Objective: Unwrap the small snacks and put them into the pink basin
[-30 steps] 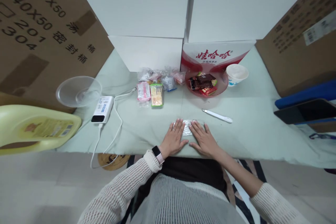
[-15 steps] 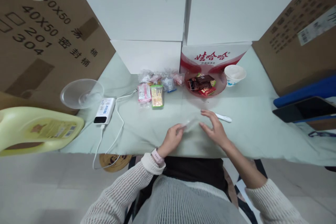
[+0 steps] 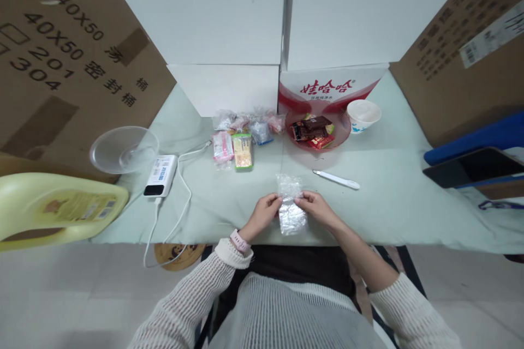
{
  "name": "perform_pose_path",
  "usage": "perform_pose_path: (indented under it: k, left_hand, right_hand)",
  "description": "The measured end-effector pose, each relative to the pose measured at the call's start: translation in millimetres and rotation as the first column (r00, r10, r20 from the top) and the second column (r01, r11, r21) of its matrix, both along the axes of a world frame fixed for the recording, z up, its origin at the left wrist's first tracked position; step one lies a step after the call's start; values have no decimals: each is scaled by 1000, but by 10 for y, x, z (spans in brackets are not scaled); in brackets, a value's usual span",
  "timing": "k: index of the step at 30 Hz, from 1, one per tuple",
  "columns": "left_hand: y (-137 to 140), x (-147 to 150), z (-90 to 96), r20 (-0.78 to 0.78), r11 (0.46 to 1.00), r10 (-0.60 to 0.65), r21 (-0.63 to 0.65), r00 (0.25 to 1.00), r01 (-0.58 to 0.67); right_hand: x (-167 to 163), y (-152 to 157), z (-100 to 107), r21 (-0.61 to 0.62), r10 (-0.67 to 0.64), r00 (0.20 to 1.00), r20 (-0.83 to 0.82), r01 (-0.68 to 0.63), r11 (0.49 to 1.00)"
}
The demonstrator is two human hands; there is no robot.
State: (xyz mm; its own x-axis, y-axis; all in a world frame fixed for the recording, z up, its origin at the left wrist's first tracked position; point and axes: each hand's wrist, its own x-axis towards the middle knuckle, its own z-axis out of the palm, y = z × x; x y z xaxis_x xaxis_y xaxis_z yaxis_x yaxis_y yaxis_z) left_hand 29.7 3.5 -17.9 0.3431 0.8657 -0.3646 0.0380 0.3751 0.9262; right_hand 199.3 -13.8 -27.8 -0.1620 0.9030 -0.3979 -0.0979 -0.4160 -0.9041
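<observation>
A crinkled clear plastic wrapper (image 3: 292,217) is stretched upright between both hands near the table's front edge. My left hand (image 3: 265,212) pinches its left side, and my right hand (image 3: 317,207) grips the right side with thumb and fingers. Beyond my right hand lies a white-handled craft knife (image 3: 336,179). Farther off, a reddish see-through bowl (image 3: 343,136) holds dark and red snack packets. To its left are a pink-edged packet (image 3: 222,147), a green-edged packet of crackers (image 3: 243,151) and several small clear bags (image 3: 261,132).
A paper cup (image 3: 363,116) stands right of the bowl. On the left are a white power bank (image 3: 161,175) with a cable, a clear plastic bowl (image 3: 123,147) and a yellow jug (image 3: 61,207). Cardboard boxes (image 3: 82,54) wall both sides; a dark tablet (image 3: 475,166) leans at right.
My right hand has moved in and closed on the wrapper, which is now spread flat between both hands. The craft knife, partly covered before, is fully visible.
</observation>
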Motion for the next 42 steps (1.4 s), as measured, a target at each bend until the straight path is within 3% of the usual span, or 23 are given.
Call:
perform_pose_path:
  k: [6,15,19,22,25,28,30,34,37,40,42]
  left_hand:
    - [-28,-28,-22,46,990,-139,-4,989,139]
    - [41,-109,107,114,991,-128,-18,985,131]
    - [18,-138,123,3,985,-148,95,989,147]
    - [-39,-89,80,-107,972,-59,221,992,82]
    - [-80,-17,9,12,992,7,128,1000,-9]
    - [-92,9,-40,64,1000,-21,16,998,20]
    - [-102,-3,-41,2,997,-25,67,1000,25]
    - [-143,-23,10,-153,969,38,246,988,1]
    - [-155,-24,44,-193,966,29,257,981,22]
    - [-122,-81,53,-149,976,31,216,988,2]
    - [-94,-165,46,-136,974,65,224,989,-33]
  right_hand:
    - [40,-24,19,-55,-36,992,-119,30,998]
    - [134,-82,31,-75,11,991,-130,-21,997]
    - [122,-80,29,4,29,994,-106,-28,1000]
    - [52,-104,7,97,-18,1000,10,17,995]
    - [-32,-143,1,200,-94,994,54,82,976]
    - [-83,-161,18,249,-209,978,1,202,947]
    - [-103,-157,28,192,-221,974,-59,228,954]
    - [-156,-157,1,18,-158,984,-86,160,987]
    - [-151,-137,-33,-21,-164,983,-85,162,987]
    - [76,1,40,79,-239,970,35,236,969]
    - [393,204,197,246,-385,894,228,330,911]
